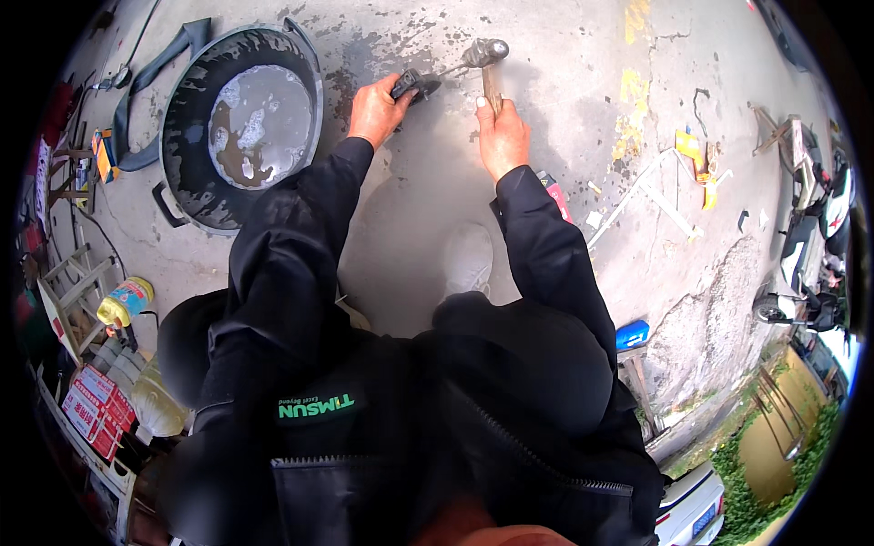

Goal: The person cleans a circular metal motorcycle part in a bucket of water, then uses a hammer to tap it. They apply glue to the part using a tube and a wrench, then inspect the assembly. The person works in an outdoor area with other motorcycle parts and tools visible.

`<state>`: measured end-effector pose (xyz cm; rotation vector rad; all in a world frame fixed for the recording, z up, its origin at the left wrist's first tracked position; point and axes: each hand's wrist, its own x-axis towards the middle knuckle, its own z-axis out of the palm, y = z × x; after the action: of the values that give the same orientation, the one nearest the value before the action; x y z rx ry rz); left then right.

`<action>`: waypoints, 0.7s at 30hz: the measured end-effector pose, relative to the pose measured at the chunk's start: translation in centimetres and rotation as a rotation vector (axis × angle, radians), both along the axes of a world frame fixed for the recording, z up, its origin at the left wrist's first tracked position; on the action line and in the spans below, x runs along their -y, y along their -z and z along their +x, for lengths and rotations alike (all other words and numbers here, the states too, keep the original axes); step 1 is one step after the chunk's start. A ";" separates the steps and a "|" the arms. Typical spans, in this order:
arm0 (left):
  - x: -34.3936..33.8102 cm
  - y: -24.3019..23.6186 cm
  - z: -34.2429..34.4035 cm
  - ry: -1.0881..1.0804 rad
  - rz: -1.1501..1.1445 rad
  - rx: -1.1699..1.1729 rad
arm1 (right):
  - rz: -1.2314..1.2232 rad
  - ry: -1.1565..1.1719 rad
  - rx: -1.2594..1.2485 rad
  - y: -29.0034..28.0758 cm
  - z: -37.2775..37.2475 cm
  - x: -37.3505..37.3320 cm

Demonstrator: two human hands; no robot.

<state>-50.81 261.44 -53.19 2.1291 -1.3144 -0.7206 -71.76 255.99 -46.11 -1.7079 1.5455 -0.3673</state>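
Note:
My left hand [373, 111] is closed on a small black piece [408, 84] just right of the tub. A thin metal rod juts from that piece up to the right, toward a hammer head [485, 53]; whether they touch I cannot tell. My right hand [501, 138] grips the hammer's wooden handle [492, 86], its head above the hand. Beneath both hands is grey, stained concrete [564, 82].
A large black tub [177, 136] holds cloudy water at left, beside a rubber strip [127, 132]. Yellow jug [123, 302] and boxes [96, 408] lie lower left. Scraps [696, 168] and a blue container [630, 335] lie right; scooters [801, 264] and a white car [687, 505] stand beyond.

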 end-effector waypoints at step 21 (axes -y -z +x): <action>0.1 -6.7 0.4 0.238 0.348 0.714 | 0.204 -0.054 -0.400 4.2 -5.8 -4.5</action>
<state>-50.46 261.31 -46.53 2.6773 -1.9459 -0.2788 -77.57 260.52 -50.30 -1.7253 1.7432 0.1686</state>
